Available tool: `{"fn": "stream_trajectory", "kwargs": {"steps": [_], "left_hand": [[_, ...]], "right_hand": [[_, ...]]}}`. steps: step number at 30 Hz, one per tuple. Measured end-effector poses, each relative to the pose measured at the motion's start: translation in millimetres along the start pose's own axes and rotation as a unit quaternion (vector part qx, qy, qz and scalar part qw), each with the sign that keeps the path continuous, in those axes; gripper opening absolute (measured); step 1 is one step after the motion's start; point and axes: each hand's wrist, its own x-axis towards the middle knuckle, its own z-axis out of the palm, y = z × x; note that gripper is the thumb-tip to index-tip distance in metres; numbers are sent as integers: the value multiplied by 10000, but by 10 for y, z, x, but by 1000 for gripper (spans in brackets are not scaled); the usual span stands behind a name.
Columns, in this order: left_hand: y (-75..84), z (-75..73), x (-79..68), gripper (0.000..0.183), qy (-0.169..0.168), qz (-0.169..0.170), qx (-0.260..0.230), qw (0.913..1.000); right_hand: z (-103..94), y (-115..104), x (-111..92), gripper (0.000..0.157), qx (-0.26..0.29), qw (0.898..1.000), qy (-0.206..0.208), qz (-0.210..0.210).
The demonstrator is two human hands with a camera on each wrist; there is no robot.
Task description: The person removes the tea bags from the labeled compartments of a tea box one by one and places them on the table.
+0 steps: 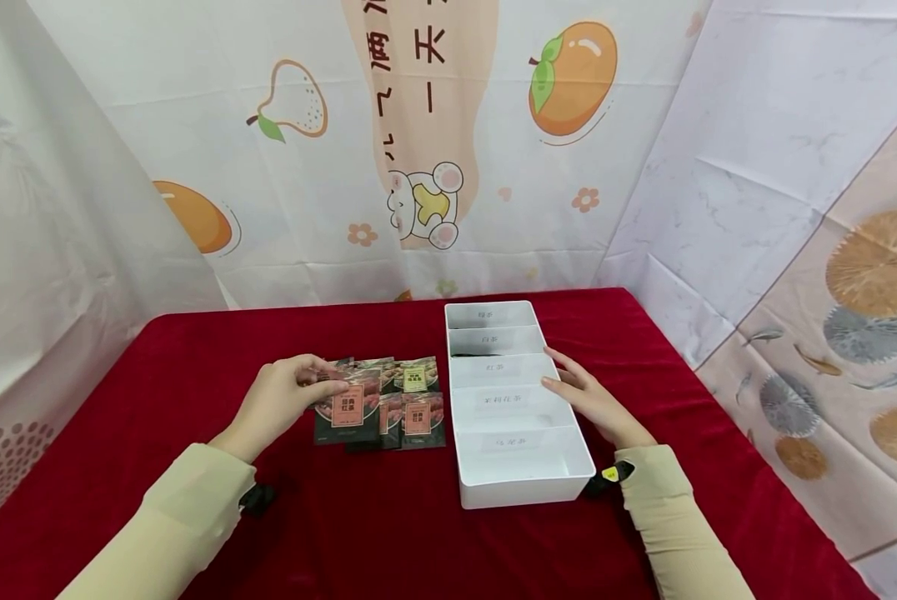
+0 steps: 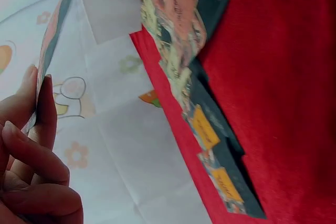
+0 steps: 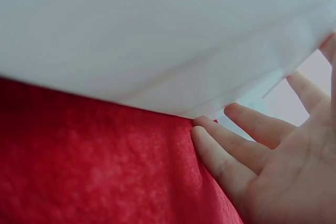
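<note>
My left hand pinches a dark tea packet with a pink label between thumb and finger. In the left wrist view this packet stands edge-on, raised off the cloth. Under and beside it lie several similar tea packets, overlapping, with pink, yellow-green and orange labels. To their right stands a long white divided box with paper labels on its dividers. My right hand is at the box's right side, its fairly straight fingers spread against the wall.
A red cloth covers the table. Inside the box's second compartment from the back, a dark strip shows; its bottom is mostly hidden. Printed curtains hang behind the table and at both sides.
</note>
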Motion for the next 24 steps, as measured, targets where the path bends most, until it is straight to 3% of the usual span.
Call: {"fn": "stream_trajectory", "kwargs": {"steps": [8, 24], "left_hand": [[-185, 8, -11, 32, -146, -287, 78, 9995], [-496, 64, 117, 33, -482, -775, 595, 9940]], "right_hand": [[15, -6, 3, 73, -26, 10000, 26, 81], [3, -23, -10, 72, -92, 9999, 30, 55]]}}
